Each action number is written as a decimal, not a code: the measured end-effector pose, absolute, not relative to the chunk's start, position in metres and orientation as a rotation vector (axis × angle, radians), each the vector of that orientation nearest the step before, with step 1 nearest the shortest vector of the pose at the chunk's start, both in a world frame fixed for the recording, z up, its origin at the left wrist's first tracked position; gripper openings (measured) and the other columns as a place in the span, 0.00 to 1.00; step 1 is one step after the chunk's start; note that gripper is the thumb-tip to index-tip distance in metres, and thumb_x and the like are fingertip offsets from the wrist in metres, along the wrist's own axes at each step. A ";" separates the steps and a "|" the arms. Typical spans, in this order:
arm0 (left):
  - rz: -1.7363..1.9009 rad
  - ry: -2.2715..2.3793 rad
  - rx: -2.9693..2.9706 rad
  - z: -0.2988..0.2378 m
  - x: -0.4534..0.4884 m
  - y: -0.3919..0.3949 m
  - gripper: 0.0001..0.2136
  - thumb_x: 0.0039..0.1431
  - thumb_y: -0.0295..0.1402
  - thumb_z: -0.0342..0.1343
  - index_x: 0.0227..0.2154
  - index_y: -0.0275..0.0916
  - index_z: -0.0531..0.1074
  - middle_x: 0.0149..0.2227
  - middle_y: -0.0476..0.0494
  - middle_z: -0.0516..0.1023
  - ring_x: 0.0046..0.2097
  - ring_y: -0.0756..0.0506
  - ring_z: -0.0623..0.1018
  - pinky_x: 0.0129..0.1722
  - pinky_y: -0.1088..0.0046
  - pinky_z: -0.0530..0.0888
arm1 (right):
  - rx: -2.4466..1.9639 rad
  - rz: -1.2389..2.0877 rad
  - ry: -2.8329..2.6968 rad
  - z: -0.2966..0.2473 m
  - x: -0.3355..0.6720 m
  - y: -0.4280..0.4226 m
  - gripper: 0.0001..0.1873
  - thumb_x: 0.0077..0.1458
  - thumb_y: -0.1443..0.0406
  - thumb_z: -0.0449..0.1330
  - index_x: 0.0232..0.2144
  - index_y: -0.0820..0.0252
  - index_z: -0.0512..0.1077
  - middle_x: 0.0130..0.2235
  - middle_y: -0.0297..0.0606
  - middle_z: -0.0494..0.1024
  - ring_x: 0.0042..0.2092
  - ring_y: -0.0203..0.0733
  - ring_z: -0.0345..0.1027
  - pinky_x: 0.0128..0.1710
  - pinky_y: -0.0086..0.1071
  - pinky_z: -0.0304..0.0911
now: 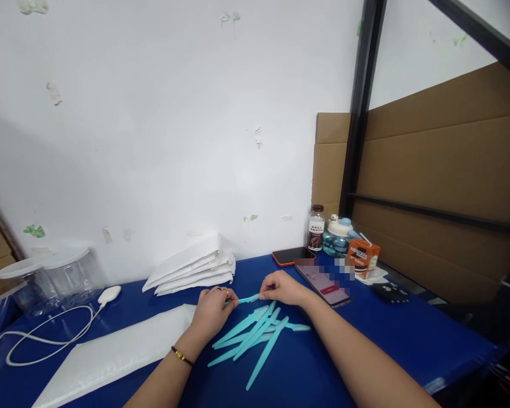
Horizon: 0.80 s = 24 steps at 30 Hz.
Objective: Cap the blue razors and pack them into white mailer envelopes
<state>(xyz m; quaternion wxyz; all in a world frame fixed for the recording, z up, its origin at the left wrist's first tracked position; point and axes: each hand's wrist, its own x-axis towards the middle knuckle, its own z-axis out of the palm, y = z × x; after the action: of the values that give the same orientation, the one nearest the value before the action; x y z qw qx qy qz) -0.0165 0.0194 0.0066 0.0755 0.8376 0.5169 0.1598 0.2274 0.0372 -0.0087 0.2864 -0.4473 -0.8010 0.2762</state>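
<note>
My left hand (212, 310) and my right hand (283, 287) both pinch one thin teal plastic stick (249, 298), each at one end, and hold it level just above the blue table (306, 374). Directly below and in front of my hands lies a loose pile of several more teal sticks (255, 338), fanned out on the table. A white padded envelope (114, 352) lies flat to the left of my left forearm, which wears a thin dark bracelet.
A stack of white padded envelopes (193, 267) leans by the wall. Clear plastic jars (53, 277) and a white cable (46, 339) sit at left. Two phones (323, 281), a small bottle (315, 228), a blue-lidded jar (337, 237) and an orange carton (362, 256) stand at right, with cardboard behind.
</note>
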 end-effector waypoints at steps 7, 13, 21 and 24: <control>0.406 1.659 2.450 0.005 -0.031 0.027 0.10 0.56 0.38 0.47 0.33 0.47 0.74 0.35 0.51 0.77 0.42 0.46 0.72 0.41 0.69 0.61 | -1.371 0.820 -2.063 -0.019 0.259 0.049 0.16 0.41 0.56 0.63 0.27 0.64 0.78 0.21 0.34 0.74 0.23 0.33 0.61 0.22 0.25 0.53; 0.559 1.636 2.459 0.007 -0.027 0.018 0.11 0.52 0.39 0.51 0.38 0.45 0.71 0.36 0.50 0.74 0.41 0.46 0.72 0.40 0.71 0.61 | -1.313 0.659 -2.106 -0.007 0.250 0.038 0.15 0.40 0.57 0.65 0.28 0.61 0.77 0.28 0.34 0.72 0.27 0.33 0.63 0.25 0.24 0.57; 0.345 1.356 2.483 0.003 -0.011 -0.001 0.10 0.51 0.42 0.53 0.27 0.43 0.71 0.28 0.53 0.73 0.32 0.50 0.71 0.32 0.75 0.60 | -1.156 0.752 -2.364 0.004 0.222 0.019 0.15 0.38 0.58 0.67 0.29 0.60 0.76 0.31 0.32 0.68 0.29 0.31 0.61 0.26 0.23 0.57; 0.344 1.369 2.478 0.002 -0.009 0.002 0.08 0.53 0.39 0.50 0.27 0.42 0.71 0.27 0.53 0.73 0.31 0.50 0.71 0.31 0.75 0.59 | -1.166 0.799 -2.364 0.005 0.220 0.018 0.13 0.40 0.58 0.66 0.27 0.61 0.75 0.31 0.33 0.69 0.28 0.31 0.61 0.24 0.23 0.56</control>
<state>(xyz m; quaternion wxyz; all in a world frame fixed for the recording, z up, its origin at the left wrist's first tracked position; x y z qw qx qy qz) -0.0093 0.0016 0.0022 0.1443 0.8599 0.4749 0.1192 0.2197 0.0175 0.0046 0.1925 -0.4153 -0.8422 0.2848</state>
